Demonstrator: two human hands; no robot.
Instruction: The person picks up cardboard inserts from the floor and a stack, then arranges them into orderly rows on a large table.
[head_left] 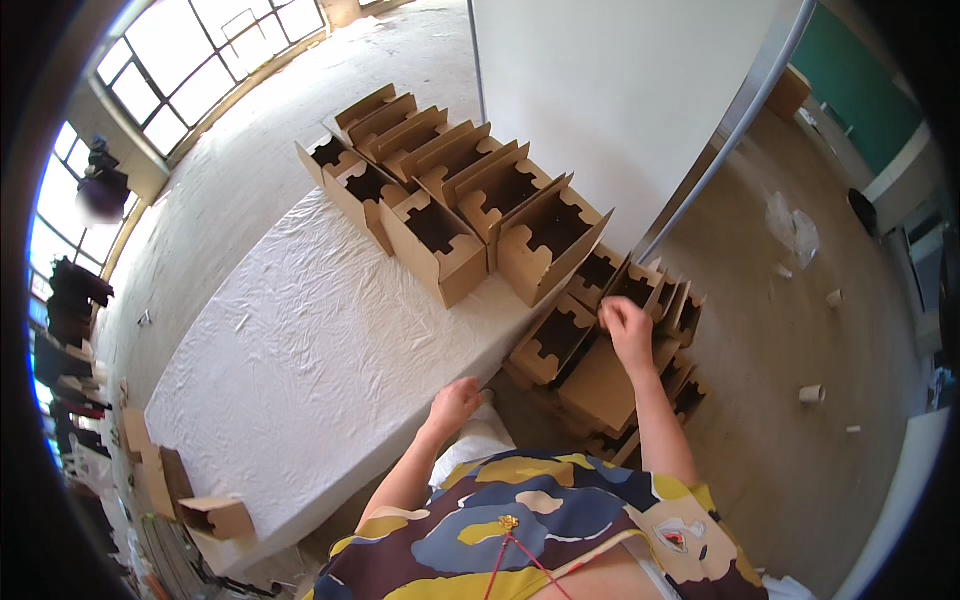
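My right hand (628,325) is closed, its fingers pinching at the top edge of a brown cardboard box (603,382) in the stack to the right of the table. Other open boxes (553,345) with notched flaps and dark insides crowd around it. My left hand (456,402) hangs curled near the table's right edge, and nothing shows in it. Beyond it, two rows of open cardboard boxes (445,262) stand upright on the table (300,330), which has a wrinkled white cover.
A pale partition panel (610,90) with a metal post rises behind the stack. Cardboard pieces (165,480) lie by the table's near left end. On the floor to the right are a clear plastic bag (790,230) and a small paper roll (812,394).
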